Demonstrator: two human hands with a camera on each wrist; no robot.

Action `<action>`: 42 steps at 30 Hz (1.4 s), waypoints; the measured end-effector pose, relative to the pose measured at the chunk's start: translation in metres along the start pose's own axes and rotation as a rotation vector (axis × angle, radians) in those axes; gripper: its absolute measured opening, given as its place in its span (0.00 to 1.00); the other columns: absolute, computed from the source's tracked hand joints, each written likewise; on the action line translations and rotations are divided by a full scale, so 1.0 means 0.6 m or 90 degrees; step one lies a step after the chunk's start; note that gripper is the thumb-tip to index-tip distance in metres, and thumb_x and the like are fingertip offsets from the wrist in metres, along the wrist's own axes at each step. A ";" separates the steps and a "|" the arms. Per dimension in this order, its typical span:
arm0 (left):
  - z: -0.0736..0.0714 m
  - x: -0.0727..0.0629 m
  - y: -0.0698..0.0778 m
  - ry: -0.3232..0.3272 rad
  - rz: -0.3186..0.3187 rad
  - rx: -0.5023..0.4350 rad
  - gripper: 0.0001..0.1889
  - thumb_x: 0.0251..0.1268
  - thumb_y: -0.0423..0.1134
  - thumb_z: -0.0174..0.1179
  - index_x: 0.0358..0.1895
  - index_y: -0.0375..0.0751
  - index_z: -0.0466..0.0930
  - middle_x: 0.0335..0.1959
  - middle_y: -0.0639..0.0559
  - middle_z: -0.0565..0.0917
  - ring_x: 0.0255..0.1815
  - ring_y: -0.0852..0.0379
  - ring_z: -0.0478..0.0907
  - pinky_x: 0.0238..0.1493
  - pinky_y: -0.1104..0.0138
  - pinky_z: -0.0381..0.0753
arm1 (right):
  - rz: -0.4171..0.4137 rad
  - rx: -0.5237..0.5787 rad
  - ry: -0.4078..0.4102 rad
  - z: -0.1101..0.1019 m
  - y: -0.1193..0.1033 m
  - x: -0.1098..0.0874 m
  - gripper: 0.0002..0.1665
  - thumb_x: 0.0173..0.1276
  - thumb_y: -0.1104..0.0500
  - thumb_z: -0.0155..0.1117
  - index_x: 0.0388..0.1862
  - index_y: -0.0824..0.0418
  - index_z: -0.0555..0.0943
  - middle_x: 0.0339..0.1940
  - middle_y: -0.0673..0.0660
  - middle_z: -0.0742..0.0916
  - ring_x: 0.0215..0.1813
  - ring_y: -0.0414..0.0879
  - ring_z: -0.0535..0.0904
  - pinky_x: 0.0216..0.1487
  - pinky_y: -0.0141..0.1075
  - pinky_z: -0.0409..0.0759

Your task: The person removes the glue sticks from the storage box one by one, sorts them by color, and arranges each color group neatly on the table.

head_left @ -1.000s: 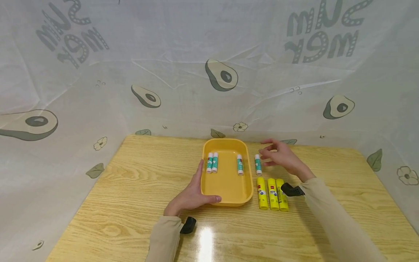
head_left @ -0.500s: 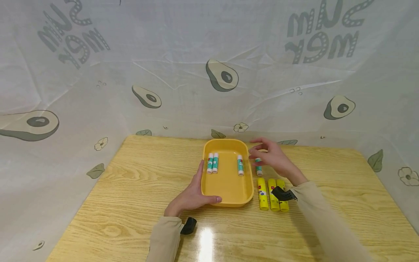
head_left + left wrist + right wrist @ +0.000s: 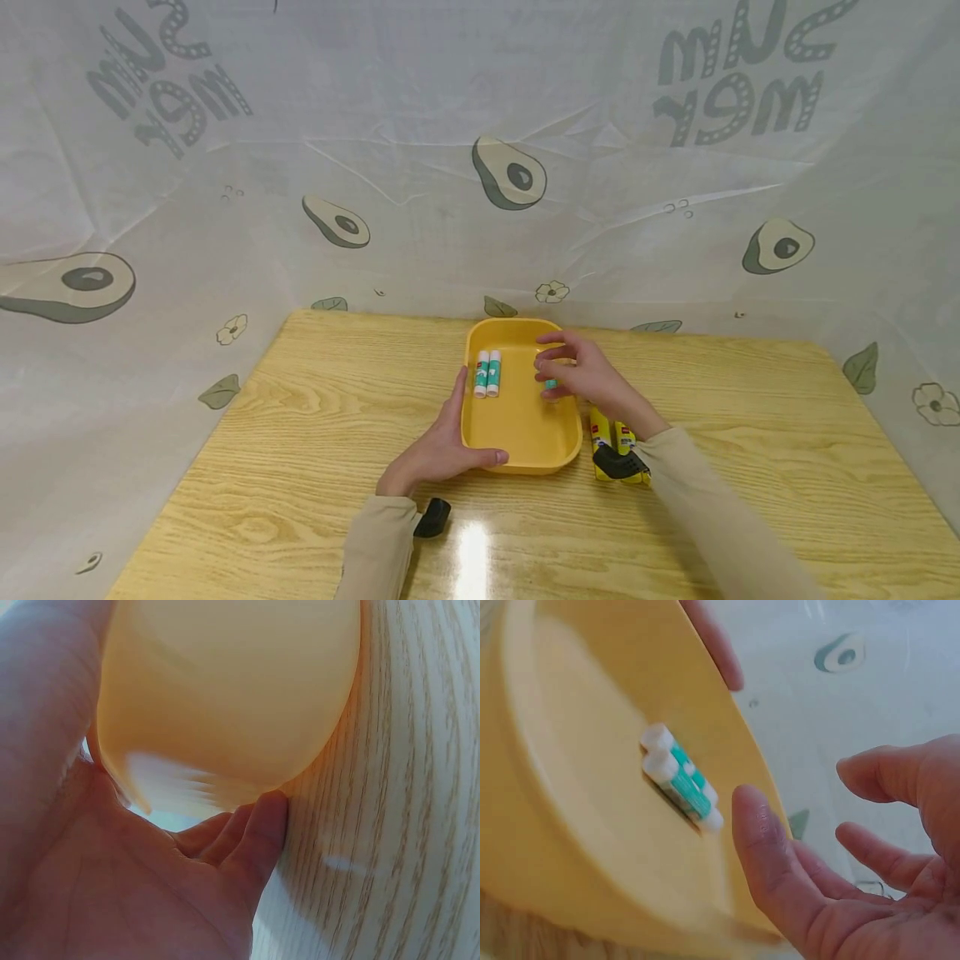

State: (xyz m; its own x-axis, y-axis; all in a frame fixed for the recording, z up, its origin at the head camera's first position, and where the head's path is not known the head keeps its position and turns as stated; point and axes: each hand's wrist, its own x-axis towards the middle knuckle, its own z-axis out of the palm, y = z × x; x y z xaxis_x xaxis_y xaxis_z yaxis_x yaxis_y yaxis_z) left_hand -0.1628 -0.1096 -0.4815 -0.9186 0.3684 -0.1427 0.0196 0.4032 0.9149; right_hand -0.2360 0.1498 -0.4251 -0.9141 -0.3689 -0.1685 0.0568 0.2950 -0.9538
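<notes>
A yellow tray [image 3: 521, 432] is set on the wood-grained table [image 3: 352, 375], towards its far edge. Its near left corner is held by the left hand [image 3: 437, 448], the thumb being laid along the near rim and the fingers along the left wall; these fingers are largely concealed by the tray in the head view, but in the left wrist view their tips are seen against the outer wall.

The right hand [image 3: 579, 371] is held over the right part of the tray with thumb and fingers parted and loosely bent, and in the right wrist view nothing is gripped between them. Under it, a teal-labelled stick [image 3: 551, 383] is mostly covered, only a scrap of label being left visible; whether it is touched cannot be told.

At the left inside the tray, two white-and-teal glue sticks [image 3: 493, 373] are laid side by side; in the right wrist view their lettering is blurred.

To the right of the tray, yellow glue sticks [image 3: 599, 425] are partly hidden by the black wrist device [image 3: 618, 462] and the right sleeve [image 3: 712, 508], so their number cannot be settled. Both sleeves are cut off by the near edge. Behind the table, a printed pale sheet [image 3: 420, 258] is hung.
</notes>
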 end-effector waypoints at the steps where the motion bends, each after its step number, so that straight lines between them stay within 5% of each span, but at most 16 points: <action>1: 0.000 0.000 0.000 0.000 0.000 -0.001 0.71 0.52 0.57 0.78 0.82 0.67 0.21 0.86 0.47 0.37 0.85 0.40 0.43 0.81 0.39 0.49 | 0.001 0.006 -0.003 0.004 0.000 0.001 0.32 0.77 0.60 0.61 0.75 0.66 0.63 0.65 0.70 0.76 0.62 0.68 0.81 0.51 0.49 0.88; 21: -0.001 -0.001 0.000 -0.002 0.011 -0.012 0.71 0.53 0.57 0.77 0.82 0.65 0.21 0.86 0.48 0.37 0.85 0.41 0.46 0.81 0.40 0.51 | 0.089 0.005 0.006 0.049 0.003 0.010 0.44 0.76 0.54 0.63 0.82 0.61 0.53 0.83 0.73 0.49 0.63 0.65 0.80 0.54 0.49 0.87; 25: -0.001 -0.002 -0.001 0.002 0.005 -0.007 0.71 0.53 0.58 0.77 0.82 0.66 0.22 0.86 0.48 0.38 0.85 0.41 0.46 0.81 0.40 0.51 | 0.083 -0.078 0.010 0.052 -0.004 0.013 0.42 0.76 0.51 0.63 0.81 0.61 0.56 0.80 0.73 0.60 0.61 0.64 0.81 0.57 0.50 0.86; 31: 0.000 -0.001 0.000 0.004 0.003 -0.008 0.71 0.52 0.57 0.78 0.82 0.66 0.22 0.86 0.49 0.38 0.85 0.43 0.47 0.82 0.42 0.51 | 0.058 -0.234 0.047 0.056 -0.017 0.013 0.39 0.75 0.47 0.63 0.78 0.58 0.63 0.77 0.69 0.70 0.72 0.67 0.71 0.68 0.59 0.74; 42: -0.001 0.001 0.000 0.003 0.006 -0.008 0.71 0.52 0.56 0.78 0.82 0.67 0.21 0.86 0.50 0.37 0.85 0.44 0.47 0.81 0.42 0.51 | 0.083 -0.219 0.050 0.061 -0.013 0.023 0.40 0.75 0.46 0.62 0.79 0.59 0.61 0.79 0.69 0.66 0.74 0.65 0.68 0.72 0.61 0.69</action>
State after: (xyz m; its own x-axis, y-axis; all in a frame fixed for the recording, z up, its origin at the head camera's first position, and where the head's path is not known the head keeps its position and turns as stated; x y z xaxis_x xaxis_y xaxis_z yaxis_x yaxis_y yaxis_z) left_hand -0.1638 -0.1101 -0.4816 -0.9203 0.3683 -0.1321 0.0236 0.3891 0.9209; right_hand -0.2346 0.1101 -0.4289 -0.9372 -0.2435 -0.2498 0.0481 0.6192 -0.7838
